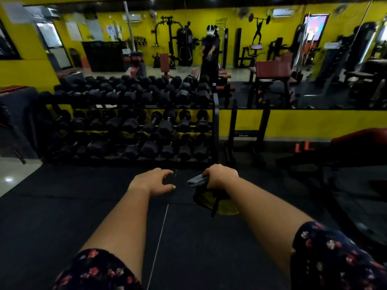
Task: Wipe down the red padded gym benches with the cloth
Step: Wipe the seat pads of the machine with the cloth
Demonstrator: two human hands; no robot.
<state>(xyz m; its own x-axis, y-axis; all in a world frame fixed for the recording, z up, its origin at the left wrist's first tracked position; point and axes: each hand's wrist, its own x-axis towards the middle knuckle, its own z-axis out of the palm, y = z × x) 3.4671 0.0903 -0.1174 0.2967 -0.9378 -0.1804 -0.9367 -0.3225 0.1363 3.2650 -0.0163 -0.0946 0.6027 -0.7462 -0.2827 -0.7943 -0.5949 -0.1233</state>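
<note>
While the left hand (154, 181) hangs loosely spread, the right hand (222, 177) grips the cloth (196, 180)

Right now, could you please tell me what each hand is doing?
Left hand: open, fingers spread, holding nothing.
Right hand: gripping the grey cloth.

Two hands, the left (154, 181) and the right (222, 177), one grey cloth (196, 180), one yellowish bottle (211, 203), one rack (134, 122) of three tiers carrying too many dumbbells (167, 124) to count, one red bench (360, 137) at the right edge, and one wall mirror (272, 59).
</note>
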